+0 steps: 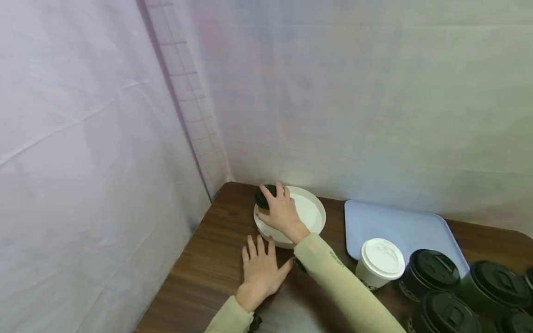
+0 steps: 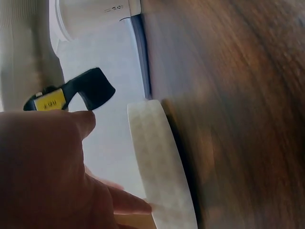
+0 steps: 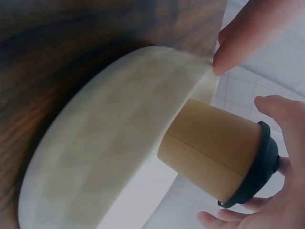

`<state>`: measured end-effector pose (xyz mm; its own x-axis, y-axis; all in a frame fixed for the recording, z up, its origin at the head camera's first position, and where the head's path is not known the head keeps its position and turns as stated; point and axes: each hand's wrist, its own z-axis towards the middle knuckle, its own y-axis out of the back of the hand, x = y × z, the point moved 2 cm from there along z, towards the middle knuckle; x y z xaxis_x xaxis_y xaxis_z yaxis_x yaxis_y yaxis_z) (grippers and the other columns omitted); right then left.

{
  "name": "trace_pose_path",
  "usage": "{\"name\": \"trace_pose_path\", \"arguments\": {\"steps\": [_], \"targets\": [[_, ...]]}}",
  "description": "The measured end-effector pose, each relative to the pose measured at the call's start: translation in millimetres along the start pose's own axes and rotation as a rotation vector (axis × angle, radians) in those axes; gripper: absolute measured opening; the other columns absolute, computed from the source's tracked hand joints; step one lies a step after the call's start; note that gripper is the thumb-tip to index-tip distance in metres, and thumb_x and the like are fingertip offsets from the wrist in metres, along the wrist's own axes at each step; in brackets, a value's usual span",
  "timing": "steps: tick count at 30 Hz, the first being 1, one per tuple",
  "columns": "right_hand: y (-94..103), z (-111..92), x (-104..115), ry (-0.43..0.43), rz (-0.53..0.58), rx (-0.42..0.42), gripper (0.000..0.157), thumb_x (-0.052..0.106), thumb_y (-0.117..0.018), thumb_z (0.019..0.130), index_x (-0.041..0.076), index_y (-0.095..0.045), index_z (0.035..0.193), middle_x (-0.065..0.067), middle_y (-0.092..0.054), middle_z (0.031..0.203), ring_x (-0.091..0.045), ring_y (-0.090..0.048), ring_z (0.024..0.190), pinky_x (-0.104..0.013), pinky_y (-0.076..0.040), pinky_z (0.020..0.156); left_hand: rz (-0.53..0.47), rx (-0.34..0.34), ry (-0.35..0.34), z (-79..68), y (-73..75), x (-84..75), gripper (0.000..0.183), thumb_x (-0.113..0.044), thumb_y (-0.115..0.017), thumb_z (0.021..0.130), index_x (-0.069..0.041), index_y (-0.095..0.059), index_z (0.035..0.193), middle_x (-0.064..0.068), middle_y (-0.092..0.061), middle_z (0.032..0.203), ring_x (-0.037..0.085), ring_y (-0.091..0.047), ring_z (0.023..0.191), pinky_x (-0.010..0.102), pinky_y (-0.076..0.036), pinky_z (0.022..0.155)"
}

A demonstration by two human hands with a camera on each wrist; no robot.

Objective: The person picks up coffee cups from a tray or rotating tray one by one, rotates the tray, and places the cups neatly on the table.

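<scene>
A brown paper cup with a black lid stands in a round white dish with a faceted side. My right hand reaches over the dish around the lid. In the right wrist view its thumb stands apart from the cup, while other fingers lie at the lid's far side, partly hidden. My left hand is spread, fingers extended, at the dish's near side. In the left wrist view, a fingertip appears at the dish's rim; whether it presses is unclear.
Right of the dish lies a light blue tray. A white lidded cup stands at its near edge, beside several dark and green lidded cups. White cloth walls border the brown wooden table behind and at left.
</scene>
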<state>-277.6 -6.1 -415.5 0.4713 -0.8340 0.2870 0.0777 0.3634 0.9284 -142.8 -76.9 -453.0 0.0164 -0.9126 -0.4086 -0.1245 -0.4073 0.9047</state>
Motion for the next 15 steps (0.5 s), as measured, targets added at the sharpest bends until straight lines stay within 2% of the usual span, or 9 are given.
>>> {"name": "trace_pose_path", "arguments": {"steps": [6,9,15], "targets": [[-1.9,3,-7,-0.017,-0.034,0.054,0.085,0.04,-0.078,0.091,0.025,-0.035,0.162,-0.028,-0.025,0.166,-0.053,-0.033,0.149,-0.066,-0.052,0.101,-0.025,0.021,-0.022,-1.5,-3.5,-5.1,0.093,-0.074,-0.045,0.098,-0.004,-0.037,0.16,0.031,-0.025,0.168,0.054,-0.011,0.159,0.069,-0.017,0.127],[-1.5,5,-10,-0.011,-0.012,0.07,0.083,0.036,-0.079,0.092,0.024,-0.036,0.162,-0.029,-0.021,0.168,-0.056,-0.031,0.149,-0.065,-0.054,0.098,-0.036,0.026,-0.03,-2.4,-4.0,-6.5,0.094,-0.074,-0.045,0.097,-0.004,-0.037,0.16,0.031,-0.025,0.168,0.054,-0.011,0.159,0.069,-0.017,0.126],[1.4,4,-12,0.034,0.029,0.021,0.07,0.025,-0.077,0.094,0.019,-0.046,0.157,-0.032,-0.027,0.164,-0.06,-0.039,0.141,-0.062,-0.058,0.094,-0.034,0.02,-0.036,-1.2,-3.9,-6.7,0.094,-0.075,-0.042,0.098,-0.005,-0.035,0.161,0.03,-0.025,0.168,0.054,-0.011,0.159,0.068,-0.017,0.127]]}}
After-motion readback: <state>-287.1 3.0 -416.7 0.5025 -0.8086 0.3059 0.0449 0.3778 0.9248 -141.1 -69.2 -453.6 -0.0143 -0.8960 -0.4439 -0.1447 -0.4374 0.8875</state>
